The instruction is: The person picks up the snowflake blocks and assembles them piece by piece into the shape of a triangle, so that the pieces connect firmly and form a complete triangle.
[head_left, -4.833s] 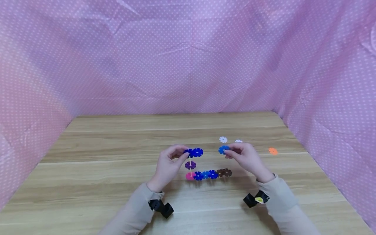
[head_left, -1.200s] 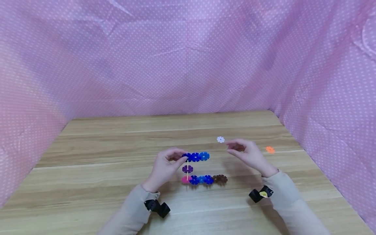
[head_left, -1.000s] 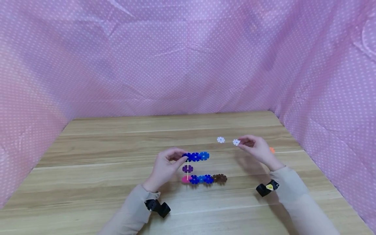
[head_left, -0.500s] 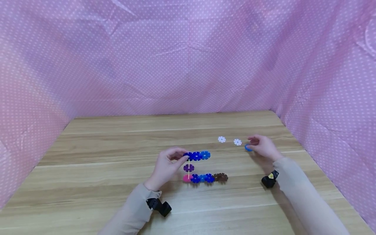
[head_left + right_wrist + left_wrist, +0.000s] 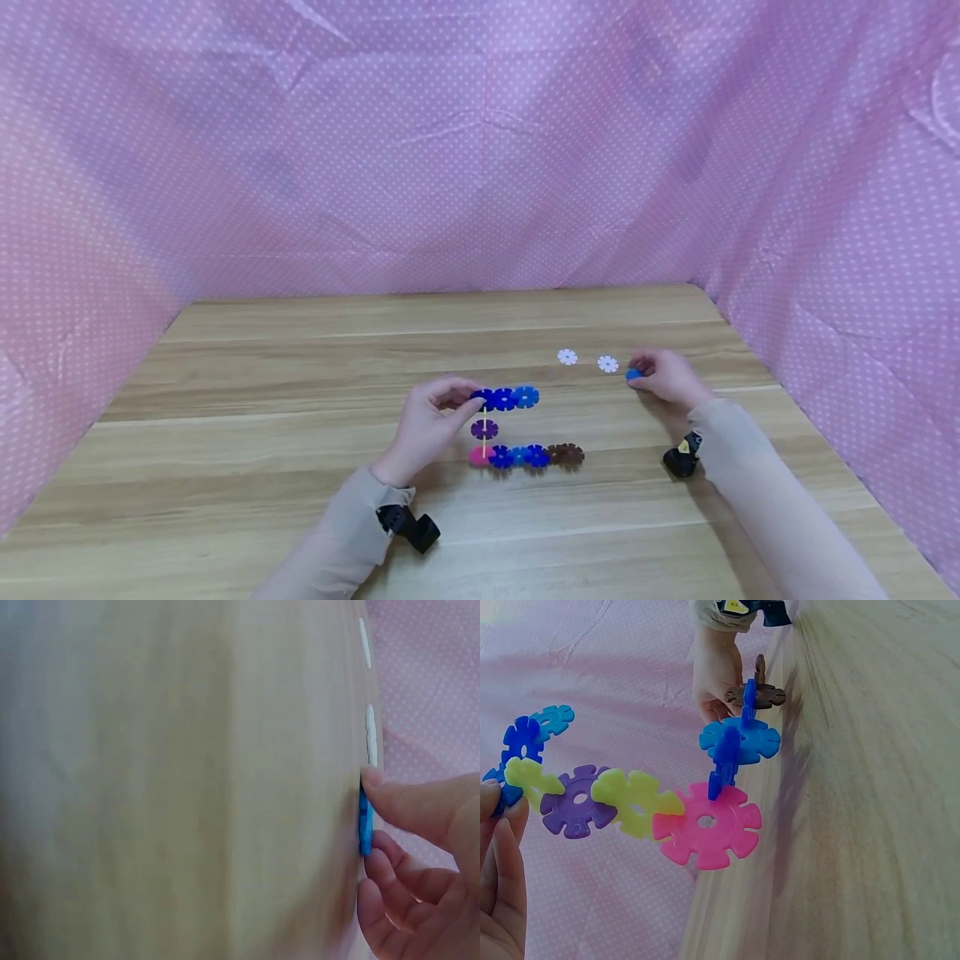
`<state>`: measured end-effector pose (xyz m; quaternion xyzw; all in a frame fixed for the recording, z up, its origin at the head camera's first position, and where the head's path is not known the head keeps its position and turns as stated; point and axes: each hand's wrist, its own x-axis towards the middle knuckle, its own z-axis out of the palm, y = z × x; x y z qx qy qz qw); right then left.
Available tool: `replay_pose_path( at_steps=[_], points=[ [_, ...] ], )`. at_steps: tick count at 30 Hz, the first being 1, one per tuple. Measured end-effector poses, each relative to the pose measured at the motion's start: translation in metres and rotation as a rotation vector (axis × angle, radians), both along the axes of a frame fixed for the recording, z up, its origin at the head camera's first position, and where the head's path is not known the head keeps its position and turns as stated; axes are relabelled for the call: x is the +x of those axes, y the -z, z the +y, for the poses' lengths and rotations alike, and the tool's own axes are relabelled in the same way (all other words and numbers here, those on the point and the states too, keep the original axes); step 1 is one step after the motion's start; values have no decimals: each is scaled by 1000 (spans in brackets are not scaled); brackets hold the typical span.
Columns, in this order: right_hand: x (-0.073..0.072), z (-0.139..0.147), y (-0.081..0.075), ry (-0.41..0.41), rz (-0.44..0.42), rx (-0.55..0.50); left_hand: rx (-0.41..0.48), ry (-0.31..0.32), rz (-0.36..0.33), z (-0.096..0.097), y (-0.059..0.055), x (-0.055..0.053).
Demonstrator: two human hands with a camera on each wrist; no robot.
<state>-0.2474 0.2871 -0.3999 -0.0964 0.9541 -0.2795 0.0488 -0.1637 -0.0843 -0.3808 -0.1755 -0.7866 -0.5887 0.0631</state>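
Near the centre, a chain of multicoloured, flower-shaped plastic discs (image 5: 484, 429) is pinched at its dark blue corner disc (image 5: 510, 796) by the fingers of the left hand (image 5: 422, 425). Right of centre, a blue plastic disc (image 5: 633, 376) is pinched by the right hand (image 5: 670, 379), near two white flower-shaped plastic discs (image 5: 604, 364) on the wood-grained bench (image 5: 262, 467).
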Motion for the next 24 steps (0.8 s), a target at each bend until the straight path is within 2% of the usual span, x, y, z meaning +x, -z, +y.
replay_pose_path(
  at_steps=[11, 18, 24],
  points=[
    [6, -2, 2, 25, -3, 7, 17, 5, -8, -1, 2, 0],
    [17, -15, -5, 63, -12, -162, 14, -3, 15, -1, 0, -1],
    [29, -33, -10, 81, -33, -314, 9, -3, 1, -1, -1, -1]
  ],
)
